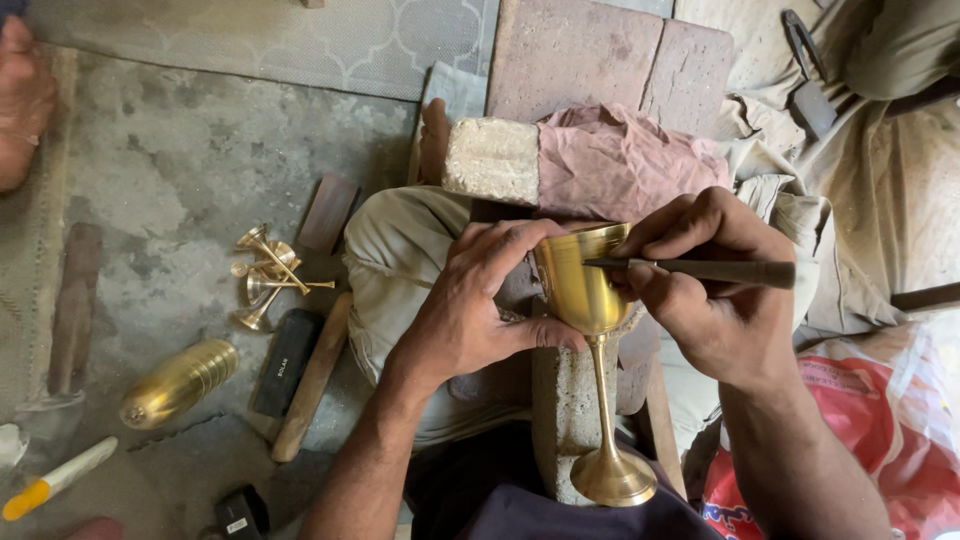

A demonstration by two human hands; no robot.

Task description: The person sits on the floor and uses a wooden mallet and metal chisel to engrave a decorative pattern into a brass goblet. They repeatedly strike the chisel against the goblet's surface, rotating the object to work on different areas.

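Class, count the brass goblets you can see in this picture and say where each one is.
1: the brass goblet lies across a stone block, steadied by the left hand. The small brass pieces piled on the floor are too tangled to identify.

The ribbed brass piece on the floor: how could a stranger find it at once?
Look at the grey floor, left of the person's knee. Below the pile of small brass stems lies the ribbed brass piece, bullet-shaped, on its side, the only one with rings.
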